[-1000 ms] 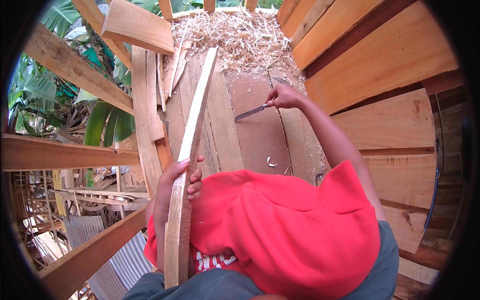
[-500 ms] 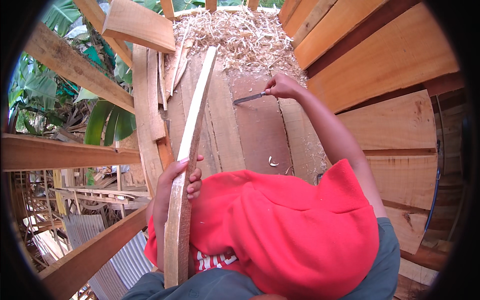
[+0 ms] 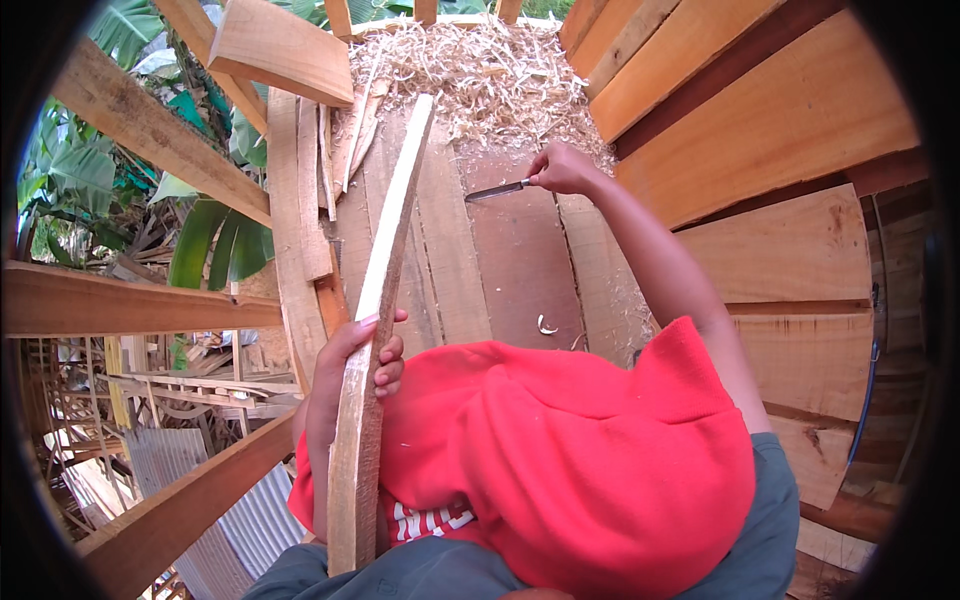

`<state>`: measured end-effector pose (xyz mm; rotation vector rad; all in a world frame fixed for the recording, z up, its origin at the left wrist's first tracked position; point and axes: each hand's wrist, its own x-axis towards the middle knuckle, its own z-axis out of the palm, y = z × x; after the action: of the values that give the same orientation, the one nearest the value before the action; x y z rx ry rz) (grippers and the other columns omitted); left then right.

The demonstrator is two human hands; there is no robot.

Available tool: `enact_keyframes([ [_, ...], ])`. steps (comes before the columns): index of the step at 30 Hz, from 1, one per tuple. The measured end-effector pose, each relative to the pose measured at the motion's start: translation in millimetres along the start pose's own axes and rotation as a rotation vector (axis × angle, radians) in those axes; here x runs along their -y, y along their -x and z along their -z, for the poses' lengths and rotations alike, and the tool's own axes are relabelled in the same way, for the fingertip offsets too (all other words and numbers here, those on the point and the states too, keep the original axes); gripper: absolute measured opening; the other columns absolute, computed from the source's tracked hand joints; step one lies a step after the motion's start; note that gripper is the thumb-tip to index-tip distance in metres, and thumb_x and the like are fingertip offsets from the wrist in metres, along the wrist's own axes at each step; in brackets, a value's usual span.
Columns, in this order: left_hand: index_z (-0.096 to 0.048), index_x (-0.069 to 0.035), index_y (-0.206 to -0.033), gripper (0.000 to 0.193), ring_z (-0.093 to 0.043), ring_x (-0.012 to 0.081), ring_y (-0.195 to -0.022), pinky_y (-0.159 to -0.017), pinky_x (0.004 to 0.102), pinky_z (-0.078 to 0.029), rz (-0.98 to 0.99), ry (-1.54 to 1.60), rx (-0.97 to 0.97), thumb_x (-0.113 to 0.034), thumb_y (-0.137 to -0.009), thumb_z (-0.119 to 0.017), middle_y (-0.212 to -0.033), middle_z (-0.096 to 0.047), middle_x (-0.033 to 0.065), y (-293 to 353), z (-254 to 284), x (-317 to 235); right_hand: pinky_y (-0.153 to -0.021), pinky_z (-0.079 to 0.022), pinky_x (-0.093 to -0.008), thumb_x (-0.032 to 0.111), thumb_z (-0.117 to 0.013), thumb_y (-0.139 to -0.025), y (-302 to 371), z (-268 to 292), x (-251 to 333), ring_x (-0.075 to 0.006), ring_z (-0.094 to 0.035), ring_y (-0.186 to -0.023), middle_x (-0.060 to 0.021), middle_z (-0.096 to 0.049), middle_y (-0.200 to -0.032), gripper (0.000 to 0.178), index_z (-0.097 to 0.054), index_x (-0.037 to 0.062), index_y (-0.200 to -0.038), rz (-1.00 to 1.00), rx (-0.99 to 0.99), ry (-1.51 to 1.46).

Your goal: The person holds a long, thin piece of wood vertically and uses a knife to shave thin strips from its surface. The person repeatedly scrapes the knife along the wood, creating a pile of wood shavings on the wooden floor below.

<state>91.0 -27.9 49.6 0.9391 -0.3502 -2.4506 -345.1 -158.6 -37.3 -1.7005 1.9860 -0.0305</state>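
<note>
Here, the left grip (image 3: 336,355) is wrapped around a long wooden stick (image 3: 393,220), which runs above and below it; the right grip (image 3: 563,169) is closed on a knife (image 3: 497,191), its blade pointing left, with shavings (image 3: 480,80) piled just beyond that grip.

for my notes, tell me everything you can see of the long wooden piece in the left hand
The long wooden piece is a slim, gently curved bar, looking narrower toward its far end. Its upper face is pale and bright beyond the left hand, browner below; its right side looks rough and brown. The hand wraps around it near mid-length. Its near end is at the dark trousers.
</note>
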Motion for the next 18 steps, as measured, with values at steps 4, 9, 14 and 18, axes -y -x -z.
enact_keyframes([
  [4, -0.046, 0.0, -0.132, 0.048, -0.047, 0.01, -0.056, -0.048, 0.0236, -0.04, 0.004, -0.002, 0.01, -0.035, -0.099, -0.052, -0.077, -0.046, 0.0026, -1, 1, 1, -0.087, -0.056, -0.039, 0.021, -0.079, -0.078, 0, -12, -4, -0.0266, -0.072, -0.098, -0.0118, -0.076, -0.102, 0.024, -0.08, 0.0157, -0.101, -0.054, -0.164, -0.122],
  [9, -0.046, 0.0, -0.132, 0.048, -0.047, 0.0101, -0.057, -0.048, 0.0239, -0.041, 0.003, 0.007, -0.004, -0.035, -0.099, -0.052, -0.077, -0.046, 0.0026, 0, 0, 1, -0.093, -0.053, -0.0424, 0.022, -0.074, -0.087, 8, -13, 8, -0.0307, -0.068, -0.107, -0.0135, -0.073, -0.11, 0.027, -0.075, 0.0132, -0.113, -0.076, -0.475, -0.008],
  [14, -0.046, 0.0, -0.132, 0.048, -0.047, 0.01, -0.056, -0.048, 0.0237, -0.041, 0.01, -0.009, 0.004, -0.035, -0.099, -0.051, -0.076, -0.045, 0.0026, 0, 1, 1, -0.094, -0.051, -0.0446, 0.018, -0.069, -0.091, 3, -1, -4, -0.0338, -0.067, -0.109, -0.0161, -0.071, -0.111, 0.021, -0.073, 0.0104, -0.11, 0.024, -0.433, -0.1],
  [18, -0.046, 0.0, -0.131, 0.047, -0.047, 0.0097, -0.056, -0.047, 0.0232, -0.04, 0.002, -0.019, -0.003, -0.035, -0.1, -0.051, -0.076, -0.045, 0.0025, -1, -1, 1, -0.092, -0.053, -0.0427, 0.014, -0.067, -0.09, 10, -15, -2, -0.0344, -0.067, -0.106, -0.0182, -0.071, -0.109, 0.023, -0.07, 0.0084, -0.112, 0.037, -0.282, -0.139],
])
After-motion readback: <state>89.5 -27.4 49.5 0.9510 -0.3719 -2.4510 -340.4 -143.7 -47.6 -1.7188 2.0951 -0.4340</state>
